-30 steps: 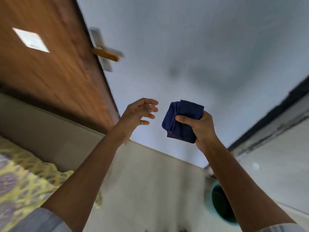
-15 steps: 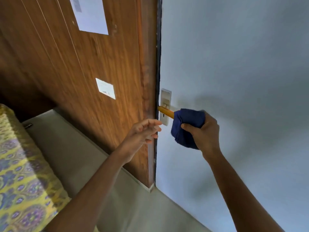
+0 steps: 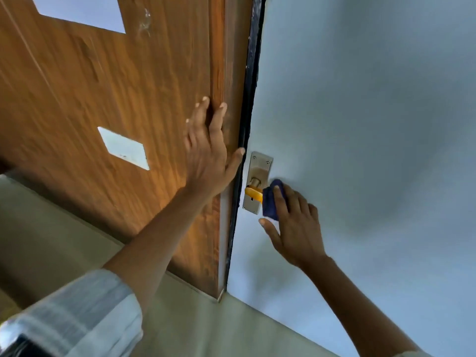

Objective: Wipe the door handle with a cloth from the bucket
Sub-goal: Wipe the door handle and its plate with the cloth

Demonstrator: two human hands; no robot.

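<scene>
The yellow door handle (image 3: 253, 193) sticks out of a silver plate (image 3: 258, 166) on the pale grey door (image 3: 360, 124), close to its dark edge. My right hand (image 3: 293, 228) holds a folded dark blue cloth (image 3: 270, 202) wrapped over the handle's outer part, so most of the lever is hidden. My left hand (image 3: 207, 155) lies flat with fingers spread on the brown wooden panel (image 3: 116, 86) just left of the door edge, thumb at the dark strip. The bucket is out of view.
The wooden panel carries a small white label (image 3: 123, 148) and a larger white sheet (image 3: 82, 11) above it. Beige floor (image 3: 64, 240) runs along the bottom left. A dark strip (image 3: 247, 119) separates panel and door.
My left hand rose from mid-air and pressed flat on the wooden panel. My right hand with the cloth has closed further over the handle. The view moved closer to the door.
</scene>
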